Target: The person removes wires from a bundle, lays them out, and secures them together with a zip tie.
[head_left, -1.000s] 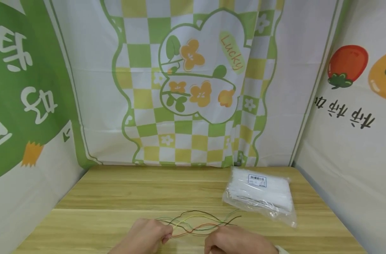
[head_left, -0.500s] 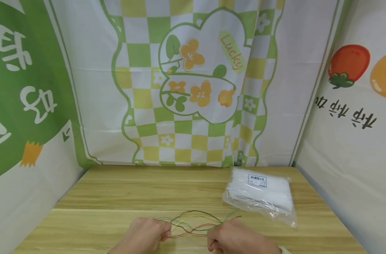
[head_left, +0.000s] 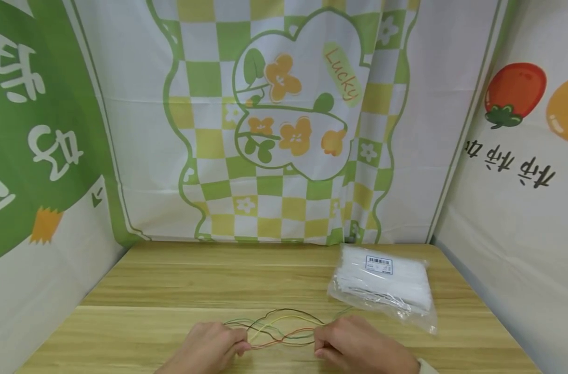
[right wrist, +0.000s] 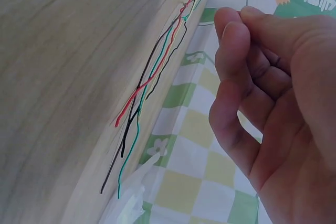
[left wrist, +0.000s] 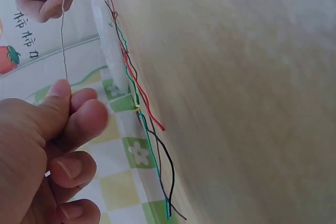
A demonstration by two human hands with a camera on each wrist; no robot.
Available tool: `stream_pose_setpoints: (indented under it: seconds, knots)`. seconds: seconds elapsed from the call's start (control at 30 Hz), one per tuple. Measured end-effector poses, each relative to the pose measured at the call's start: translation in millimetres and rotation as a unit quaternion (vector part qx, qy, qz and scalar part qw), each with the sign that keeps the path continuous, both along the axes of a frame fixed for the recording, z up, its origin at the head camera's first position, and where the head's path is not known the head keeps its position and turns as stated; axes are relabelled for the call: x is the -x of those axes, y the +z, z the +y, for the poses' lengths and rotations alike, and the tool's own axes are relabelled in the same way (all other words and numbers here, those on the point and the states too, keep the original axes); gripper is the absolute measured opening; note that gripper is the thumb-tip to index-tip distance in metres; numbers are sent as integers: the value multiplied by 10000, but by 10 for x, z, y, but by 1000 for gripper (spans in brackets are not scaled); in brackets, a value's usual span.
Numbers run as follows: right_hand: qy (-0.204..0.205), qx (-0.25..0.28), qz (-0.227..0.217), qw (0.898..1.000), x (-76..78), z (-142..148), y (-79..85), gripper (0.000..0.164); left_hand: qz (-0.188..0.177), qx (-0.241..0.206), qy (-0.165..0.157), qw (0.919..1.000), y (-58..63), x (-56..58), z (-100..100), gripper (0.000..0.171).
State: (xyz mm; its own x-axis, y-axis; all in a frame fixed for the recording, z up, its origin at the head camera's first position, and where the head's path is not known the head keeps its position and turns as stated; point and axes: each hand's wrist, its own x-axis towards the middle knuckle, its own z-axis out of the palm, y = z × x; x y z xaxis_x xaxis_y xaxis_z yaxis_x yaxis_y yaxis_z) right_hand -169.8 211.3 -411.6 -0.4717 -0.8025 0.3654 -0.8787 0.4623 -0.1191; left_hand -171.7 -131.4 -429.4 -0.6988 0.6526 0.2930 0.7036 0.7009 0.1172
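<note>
A wood-grained table (head_left: 195, 280) spans my remote feed, a clear bag of white contents (head_left: 382, 283) at its far right. Up front I see the left hand (head_left: 213, 343) and right hand (head_left: 358, 345), thumbs and fingers pinching; coloured wires (right wrist: 139, 88) lie just past them. A thin pale wire (left wrist: 62, 35) runs between both grips.

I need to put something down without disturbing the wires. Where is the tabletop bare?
The widest bare patch of tabletop lies left of the plastic bag, between the curtain and the loose wires. A narrower strip runs between the bag and the right table edge. The front middle is crowded with wires, left hand and right hand.
</note>
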Motion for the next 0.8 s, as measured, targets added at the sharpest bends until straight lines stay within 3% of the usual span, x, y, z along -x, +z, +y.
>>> stream_pose_setpoints:
  seconds: [0.4, 0.63, 0.8]
  knots:
    - [493, 120, -252, 9984, 4, -11, 69, 32, 524, 264, 15, 9983, 15, 9, 51, 25]
    - [468, 233, -75, 9986, 10, 19, 54, 35, -63, 492, -165, 9986, 9, -3, 48, 30]
    - [336, 290, -252, 9987, 23, 49, 54, 38, 62, 392, -193, 9990, 43, -3, 54, 31]
